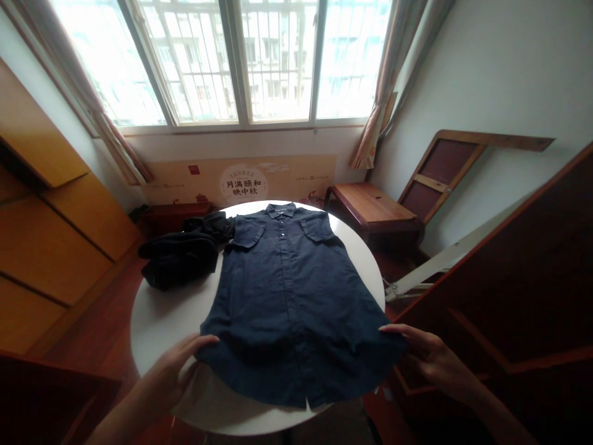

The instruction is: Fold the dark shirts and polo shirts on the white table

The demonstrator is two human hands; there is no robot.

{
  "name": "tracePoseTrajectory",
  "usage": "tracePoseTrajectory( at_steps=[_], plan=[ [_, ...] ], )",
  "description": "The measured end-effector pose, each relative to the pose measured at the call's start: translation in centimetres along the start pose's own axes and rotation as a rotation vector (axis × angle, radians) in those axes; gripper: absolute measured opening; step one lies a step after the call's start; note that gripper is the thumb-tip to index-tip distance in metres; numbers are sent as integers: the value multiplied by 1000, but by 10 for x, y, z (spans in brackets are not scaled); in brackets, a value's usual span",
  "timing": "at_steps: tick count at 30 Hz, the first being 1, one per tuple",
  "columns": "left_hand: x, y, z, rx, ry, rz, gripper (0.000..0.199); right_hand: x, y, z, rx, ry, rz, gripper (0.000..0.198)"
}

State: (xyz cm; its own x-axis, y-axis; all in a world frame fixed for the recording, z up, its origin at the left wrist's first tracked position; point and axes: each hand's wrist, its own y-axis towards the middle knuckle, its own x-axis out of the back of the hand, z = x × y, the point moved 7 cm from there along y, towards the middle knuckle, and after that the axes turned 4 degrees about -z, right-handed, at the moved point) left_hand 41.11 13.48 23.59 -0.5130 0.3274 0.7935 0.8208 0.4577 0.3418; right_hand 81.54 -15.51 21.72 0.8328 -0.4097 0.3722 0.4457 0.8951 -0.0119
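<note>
A dark blue button-up shirt (287, 296) lies front side up on a round white table (157, 321), its collar at the far edge and its hem toward me. Both sleeves are folded inward over the chest. My left hand (180, 358) pinches the lower left side of the hem. On the opposite side, my right hand (424, 352) grips the lower right corner, drawn out past the table's edge. The hem between my hands reaches close to the near table edge.
Bundled black clothing (180, 256) sits at the table's left side. Beyond the table on the right stands a low wooden bench (365, 201). A dark wooden panel (519, 296) rises close on the right, and yellow cabinets (55, 222) line the left.
</note>
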Motion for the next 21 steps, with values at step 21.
tracePoseTrajectory(
  at_steps=[21],
  plan=[
    [-18,-6,-56,-733,410,33,41,-31,-16,21,925,-867,206,53]
  ],
)
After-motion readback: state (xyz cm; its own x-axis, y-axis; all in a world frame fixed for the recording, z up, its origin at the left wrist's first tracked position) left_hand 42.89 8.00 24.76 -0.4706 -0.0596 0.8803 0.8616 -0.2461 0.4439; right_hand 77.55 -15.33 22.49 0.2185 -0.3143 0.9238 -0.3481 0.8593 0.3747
